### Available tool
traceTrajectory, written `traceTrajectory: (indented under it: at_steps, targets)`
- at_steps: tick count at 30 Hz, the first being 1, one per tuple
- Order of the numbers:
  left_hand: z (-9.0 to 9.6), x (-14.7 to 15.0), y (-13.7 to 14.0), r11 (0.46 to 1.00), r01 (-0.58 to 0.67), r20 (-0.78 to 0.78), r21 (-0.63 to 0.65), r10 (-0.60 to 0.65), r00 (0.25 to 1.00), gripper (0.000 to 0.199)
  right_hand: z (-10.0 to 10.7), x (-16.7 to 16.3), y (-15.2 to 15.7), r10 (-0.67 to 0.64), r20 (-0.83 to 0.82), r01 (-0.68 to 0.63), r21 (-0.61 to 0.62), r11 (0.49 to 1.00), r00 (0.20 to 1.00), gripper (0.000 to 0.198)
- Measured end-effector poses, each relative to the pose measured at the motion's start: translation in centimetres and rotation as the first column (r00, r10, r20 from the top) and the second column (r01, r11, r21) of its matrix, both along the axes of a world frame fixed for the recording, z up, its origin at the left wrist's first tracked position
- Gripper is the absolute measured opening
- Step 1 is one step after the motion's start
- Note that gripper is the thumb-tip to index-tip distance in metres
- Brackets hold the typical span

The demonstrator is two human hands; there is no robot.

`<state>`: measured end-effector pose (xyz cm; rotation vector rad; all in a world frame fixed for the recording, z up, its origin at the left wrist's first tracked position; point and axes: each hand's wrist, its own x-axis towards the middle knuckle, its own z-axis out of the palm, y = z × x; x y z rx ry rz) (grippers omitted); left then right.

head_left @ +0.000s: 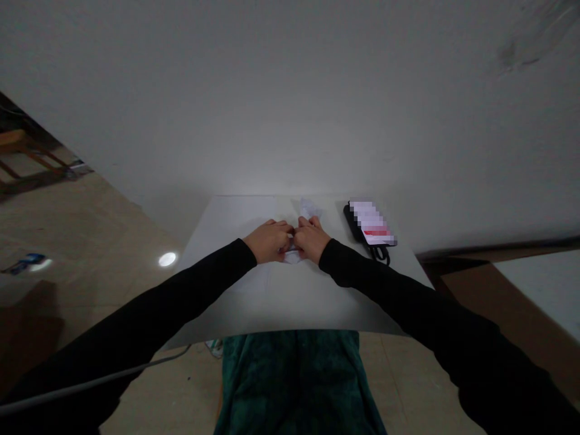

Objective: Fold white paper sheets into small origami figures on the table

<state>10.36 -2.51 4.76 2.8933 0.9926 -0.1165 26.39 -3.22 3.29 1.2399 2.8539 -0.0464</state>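
Note:
My left hand (270, 240) and my right hand (310, 239) meet over the white table (308, 308), their fingertips close together. Both have curled fingers closed on a piece of white paper (310, 209). Its crinkled far end sticks out beyond my right hand, and a pale folded part (292, 257) shows below the fingers. The middle of the paper is hidden by my hands. Left of them, a flat white sheet (235, 211) lies on the table, partly under my left hand and forearm.
A phone (372, 223) with a lit screen rests on a black case (353, 223) with a strap, right of my hands. Behind the table rises a pale wall (290, 109). A grey cable (99, 380) crosses my left sleeve. Green cloth (294, 380) covers my lap.

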Motion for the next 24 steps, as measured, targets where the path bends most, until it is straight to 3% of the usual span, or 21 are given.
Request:
traceTrajectory:
  at_steps: [3, 11, 15, 20, 24]
  targets:
    - [0.0, -0.2, -0.2, 0.995, -0.078, 0.038, 0.061, 0.075, 0.996, 0.008, 0.3, -0.1, -0.2, 0.003, -0.024, -0.002, 0.007, 1.000, 1.000, 0.021]
    - [0.3, -0.8, -0.3, 0.994, -0.102, 0.060, -0.026, 0.103, 0.993, 0.009, 0.5, -0.3, -0.2, -0.060, -0.017, 0.060, 0.014, 0.998, 0.998, 0.028]
    - [0.4, -0.5, -0.9, 0.989, -0.147, 0.042, -0.002, 0.147, 0.988, 0.009, 0.6, 0.0, -0.1, -0.096, 0.002, 0.096, 0.072, 0.993, 0.995, 0.022]
    - [-0.3, -0.3, -1.3, 0.987, -0.154, 0.074, 0.036, 0.151, 0.986, 0.009, 0.7, 1.0, 0.2, 0.006, 0.046, -0.006, -0.008, 1.000, 0.999, 0.011]
    - [-0.9, -0.3, -0.8, 0.994, -0.106, 0.078, -0.001, 0.106, 0.991, 0.009, 0.9, 1.1, 0.5, 0.103, 0.065, -0.102, -0.018, 0.995, 0.993, 0.016]
